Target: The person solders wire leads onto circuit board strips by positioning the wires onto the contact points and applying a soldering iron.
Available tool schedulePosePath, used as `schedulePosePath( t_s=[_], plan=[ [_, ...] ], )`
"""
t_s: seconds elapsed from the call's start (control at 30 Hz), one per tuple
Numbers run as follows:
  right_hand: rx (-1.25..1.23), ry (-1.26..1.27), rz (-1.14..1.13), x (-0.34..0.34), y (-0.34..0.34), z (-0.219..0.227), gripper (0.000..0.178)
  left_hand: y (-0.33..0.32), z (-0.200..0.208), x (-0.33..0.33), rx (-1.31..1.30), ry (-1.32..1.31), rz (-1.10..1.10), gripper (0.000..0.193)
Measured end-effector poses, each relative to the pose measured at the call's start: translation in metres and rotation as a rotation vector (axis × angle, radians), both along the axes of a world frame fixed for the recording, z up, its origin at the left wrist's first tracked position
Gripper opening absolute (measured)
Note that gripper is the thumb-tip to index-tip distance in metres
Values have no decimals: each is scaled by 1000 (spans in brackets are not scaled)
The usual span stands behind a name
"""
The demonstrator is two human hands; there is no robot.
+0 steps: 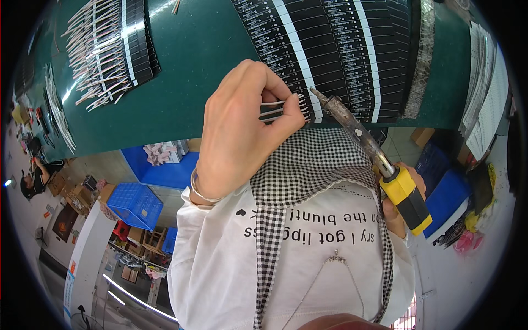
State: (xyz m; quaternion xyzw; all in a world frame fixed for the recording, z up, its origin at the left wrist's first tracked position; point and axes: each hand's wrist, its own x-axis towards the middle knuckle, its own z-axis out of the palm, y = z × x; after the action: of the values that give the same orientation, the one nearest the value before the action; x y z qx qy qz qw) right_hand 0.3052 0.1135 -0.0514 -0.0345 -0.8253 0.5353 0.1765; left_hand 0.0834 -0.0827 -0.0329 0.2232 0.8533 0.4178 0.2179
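Note:
My left hand (pixel 236 126) reaches over the table's near edge, thumb and forefinger pinched on thin white wires (pixel 270 114). The wire ends meet the near end of a row of flat black printed pieces (pixel 275 49), which a pale strip (pixel 300 55) crosses lengthwise. My right hand (pixel 413 177) grips a soldering iron (pixel 404 198) by its yellow and black handle; the handle hides part of the fingers. Its metal tip (pixel 314 92) points at the pale strip, just right of my left fingertips. I cannot tell whether the tip touches.
A second row of black pieces (pixel 357 55) lies to the right, beside a clear wrapped strip (pixel 421 60). At left on the green table (pixel 190 66) is a bundle of pieces with pinkish-white wires (pixel 99 49). White sheets (pixel 481 82) hang over the right edge. Blue crates (pixel 135 204) stand below.

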Motion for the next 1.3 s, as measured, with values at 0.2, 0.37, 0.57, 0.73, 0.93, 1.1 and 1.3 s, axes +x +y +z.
schedulePosePath(
  t_s=[0.2,0.37,0.57,0.73,0.93,1.1,1.3],
  plan=[
    [11,-15,19,-2,1,1,56,1,2,1,-6,30,5,16],
    [-1,-44,139,-8,9,2,58,0,0,2,0,12,40,17],
    [-5,-39,138,-3,11,-2,62,-1,0,0,-4,30,22,17],
    [-1,-77,208,5,13,7,65,0,2,3,-7,37,22,17],
    [1,-359,-223,13,-9,18,74,1,1,4,-5,37,21,17],
    [41,-359,-216,14,-13,14,82,-2,1,1,-5,39,30,16],
    [-5,-298,-174,13,-12,8,81,-6,5,-1,-55,52,14,19]
  ],
)
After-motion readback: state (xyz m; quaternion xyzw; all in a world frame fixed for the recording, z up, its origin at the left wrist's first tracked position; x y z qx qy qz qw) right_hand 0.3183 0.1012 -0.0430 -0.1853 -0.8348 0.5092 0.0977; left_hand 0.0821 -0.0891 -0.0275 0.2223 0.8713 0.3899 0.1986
